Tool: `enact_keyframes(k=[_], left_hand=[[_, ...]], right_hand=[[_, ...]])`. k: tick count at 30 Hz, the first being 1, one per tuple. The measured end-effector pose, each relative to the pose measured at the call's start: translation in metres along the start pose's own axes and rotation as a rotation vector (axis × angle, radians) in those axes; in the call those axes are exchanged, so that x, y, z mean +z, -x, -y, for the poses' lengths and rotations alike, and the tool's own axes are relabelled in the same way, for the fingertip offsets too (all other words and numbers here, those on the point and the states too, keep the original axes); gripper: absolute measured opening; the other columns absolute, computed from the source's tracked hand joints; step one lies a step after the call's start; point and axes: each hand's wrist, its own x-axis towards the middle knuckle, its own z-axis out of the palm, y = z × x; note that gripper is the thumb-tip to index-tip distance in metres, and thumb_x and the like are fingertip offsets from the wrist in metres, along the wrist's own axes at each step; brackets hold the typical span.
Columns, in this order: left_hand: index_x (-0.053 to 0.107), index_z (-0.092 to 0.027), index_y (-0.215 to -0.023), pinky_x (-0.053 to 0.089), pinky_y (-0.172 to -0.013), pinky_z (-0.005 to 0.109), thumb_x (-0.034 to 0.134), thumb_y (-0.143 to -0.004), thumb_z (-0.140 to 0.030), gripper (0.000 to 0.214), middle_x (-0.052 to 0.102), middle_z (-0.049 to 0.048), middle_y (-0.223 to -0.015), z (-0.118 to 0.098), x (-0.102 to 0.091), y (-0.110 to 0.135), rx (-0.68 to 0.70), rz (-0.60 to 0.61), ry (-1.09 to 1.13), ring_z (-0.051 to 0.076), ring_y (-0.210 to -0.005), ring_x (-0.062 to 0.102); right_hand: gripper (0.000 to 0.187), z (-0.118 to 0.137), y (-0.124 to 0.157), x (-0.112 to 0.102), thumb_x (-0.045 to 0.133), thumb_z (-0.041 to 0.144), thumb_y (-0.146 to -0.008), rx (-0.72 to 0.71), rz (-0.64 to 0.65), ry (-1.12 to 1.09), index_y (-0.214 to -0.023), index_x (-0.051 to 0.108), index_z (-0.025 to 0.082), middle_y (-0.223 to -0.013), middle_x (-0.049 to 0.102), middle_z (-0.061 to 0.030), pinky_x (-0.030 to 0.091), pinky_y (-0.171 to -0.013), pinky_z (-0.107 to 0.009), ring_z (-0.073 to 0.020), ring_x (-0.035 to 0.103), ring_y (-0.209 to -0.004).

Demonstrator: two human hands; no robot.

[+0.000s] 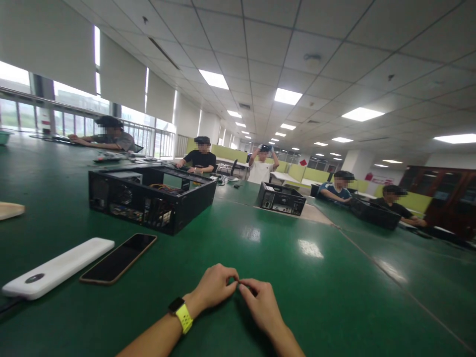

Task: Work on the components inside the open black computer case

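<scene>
My left hand (215, 285) rests on the green table (334, 292) near its front edge, fingers curled, with a yellow-strapped watch (181, 313) on the wrist. My right hand (262, 302) lies beside it, fingers also curled. The fingertips of both hands meet in a pinch at the middle; whether anything small sits between them is too small to make out. A dark phone (119, 258) and a white power bank (55, 268) lie to the left of my hands. An open black computer case (148, 196) stands further back on the left.
A second black computer case (281, 198) sits mid-table, and a third (375, 214) stands at the right by two seated people. Three more people work at the far side. A wooden piece (9, 209) lies at the left edge.
</scene>
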Motion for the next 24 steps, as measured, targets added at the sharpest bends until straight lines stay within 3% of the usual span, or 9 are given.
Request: enact_keyframes(k=[9, 15, 24], left_hand=[[0.069, -0.021, -0.075, 0.030, -0.054, 0.022, 0.049, -0.075, -0.028, 0.020, 0.058, -0.0025, -0.058, 0.0015, 0.0003, -0.0018, -0.045, -0.031, 0.078, 0.012, -0.056, 0.051], [0.069, -0.022, -0.081, 0.031, -0.055, 0.023, 0.047, -0.078, -0.031, 0.024, 0.061, -0.0021, -0.062, 0.0030, 0.0016, -0.0038, -0.096, -0.027, 0.053, 0.013, -0.059, 0.053], [0.071, -0.025, -0.088, 0.032, -0.057, 0.023, 0.048, -0.080, -0.034, 0.026, 0.065, -0.0009, -0.066, 0.0005, -0.0004, -0.0012, -0.072, -0.034, -0.001, 0.014, -0.062, 0.056]], right_hand=[[0.033, -0.0030, 0.0021, 0.0017, 0.054, 0.034, -0.085, 0.004, 0.028, 0.045, -0.111, 0.069, 0.022, -0.095, 0.073, -0.0050, 0.048, -0.082, -0.030, -0.0207, 0.066, -0.086], [0.037, -0.0030, 0.0019, 0.0035, 0.054, 0.035, -0.083, 0.021, 0.024, 0.050, -0.116, 0.067, 0.023, -0.080, 0.072, -0.0022, 0.048, -0.068, -0.030, -0.0190, 0.061, -0.068], [0.038, -0.0043, 0.0011, 0.0022, 0.054, 0.039, -0.083, 0.048, 0.017, 0.059, -0.113, 0.068, 0.021, -0.074, 0.069, -0.0031, 0.045, -0.064, -0.030, -0.0191, 0.060, -0.066]])
